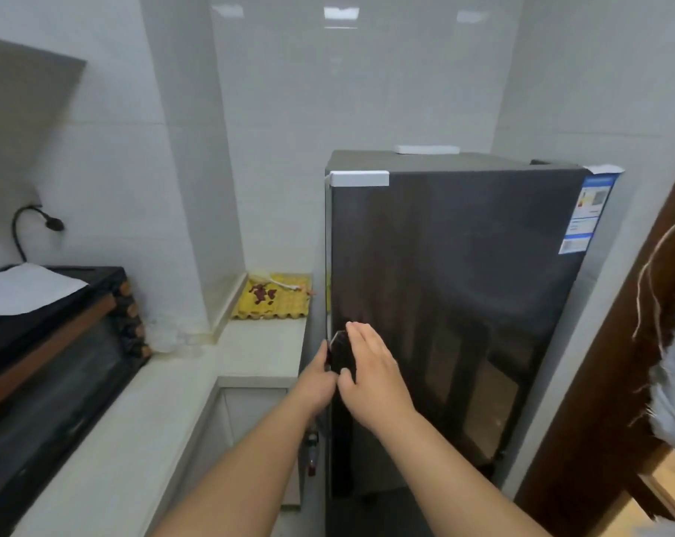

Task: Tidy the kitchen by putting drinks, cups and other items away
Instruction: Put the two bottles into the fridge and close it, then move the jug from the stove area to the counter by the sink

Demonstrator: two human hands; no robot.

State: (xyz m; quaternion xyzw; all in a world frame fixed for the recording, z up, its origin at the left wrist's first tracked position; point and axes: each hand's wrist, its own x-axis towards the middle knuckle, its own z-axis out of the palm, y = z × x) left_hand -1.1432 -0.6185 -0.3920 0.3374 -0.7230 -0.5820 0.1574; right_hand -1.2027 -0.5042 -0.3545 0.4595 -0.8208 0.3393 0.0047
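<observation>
A tall dark fridge stands in the corner with its glossy door closed. My left hand curls round the door's left edge at about mid height, fingers hidden behind the edge. My right hand lies flat against the door front just beside it, fingers straight and pointing up, thumb near the edge. No drink or cup is in either hand.
A pale counter runs along the left with a black toaster oven on it. A yellow egg tray sits at the counter's far end next to the fridge. A brown door frame rises on the right.
</observation>
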